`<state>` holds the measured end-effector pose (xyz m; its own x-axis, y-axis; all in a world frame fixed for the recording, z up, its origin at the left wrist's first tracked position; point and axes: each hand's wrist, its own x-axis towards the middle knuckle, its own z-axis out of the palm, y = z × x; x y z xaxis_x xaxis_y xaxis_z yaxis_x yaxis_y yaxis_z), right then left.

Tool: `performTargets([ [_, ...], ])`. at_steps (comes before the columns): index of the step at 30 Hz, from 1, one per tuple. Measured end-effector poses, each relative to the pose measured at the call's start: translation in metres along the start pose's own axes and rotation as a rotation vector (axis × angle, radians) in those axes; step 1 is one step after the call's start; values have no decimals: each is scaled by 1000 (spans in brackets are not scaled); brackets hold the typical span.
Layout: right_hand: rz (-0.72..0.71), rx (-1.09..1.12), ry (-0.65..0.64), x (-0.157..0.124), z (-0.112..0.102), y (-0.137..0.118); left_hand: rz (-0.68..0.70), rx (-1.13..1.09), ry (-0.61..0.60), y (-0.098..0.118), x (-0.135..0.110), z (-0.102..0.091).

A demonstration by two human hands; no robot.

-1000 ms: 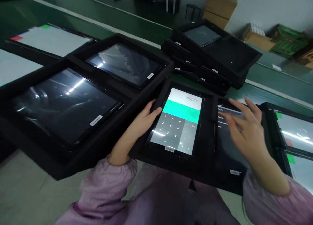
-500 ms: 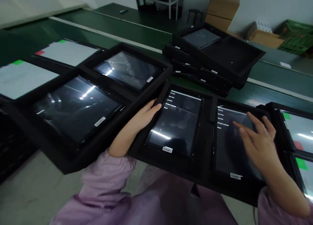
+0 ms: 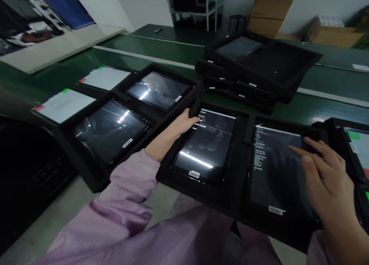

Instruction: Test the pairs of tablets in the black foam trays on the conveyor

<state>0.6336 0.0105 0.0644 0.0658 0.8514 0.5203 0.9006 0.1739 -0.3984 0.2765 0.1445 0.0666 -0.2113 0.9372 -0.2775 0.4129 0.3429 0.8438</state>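
Your left hand (image 3: 180, 125) lies at the upper left edge of the middle tablet (image 3: 204, 146), its fingers (image 3: 191, 118) pressed together and curled over the bezel. Whether they actually grip it cannot be told. Your right hand (image 3: 325, 176) sits at the lower right of the frame with its fingers spread, the index finger (image 3: 296, 149) stretched over the upper right of the right tablet (image 3: 276, 169). Whether that fingertip touches the glass cannot be told.

Both tablets lie side by side in one black foam tray (image 3: 245, 196) at lower centre, their dark screens showing white menu text. To the left lie two more tablets in foam trays (image 3: 111, 132), with white sheets (image 3: 63, 105) beside them. A stack of black trays (image 3: 276, 61) rests at upper right on the green counter (image 3: 340, 82).
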Motion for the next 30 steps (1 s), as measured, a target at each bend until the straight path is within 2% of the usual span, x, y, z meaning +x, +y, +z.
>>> performTargets([
  [5,5,34,-6,-1,-4,-8,-71,-294,-56,-9,0,-2],
  [8,-4,38,-41,-3,-2,-8,-69,-319,-53,-10,0,-2],
  [12,-88,35,-111,-7,2,-9,-83,-272,18,-7,-1,1],
  [19,-280,86,-418,-16,4,-26,-99,-248,24,1,-10,1],
  [21,-304,56,-442,-17,4,-27,-100,-247,22,1,-11,1],
  [24,-260,15,-336,-13,2,-22,-98,-260,12,0,-11,0],
  [27,-107,17,-169,-8,-3,-16,-96,-258,7,0,-10,0],
  [30,31,55,-115,-4,-7,-16,-90,-222,3,-2,-9,-1],
])
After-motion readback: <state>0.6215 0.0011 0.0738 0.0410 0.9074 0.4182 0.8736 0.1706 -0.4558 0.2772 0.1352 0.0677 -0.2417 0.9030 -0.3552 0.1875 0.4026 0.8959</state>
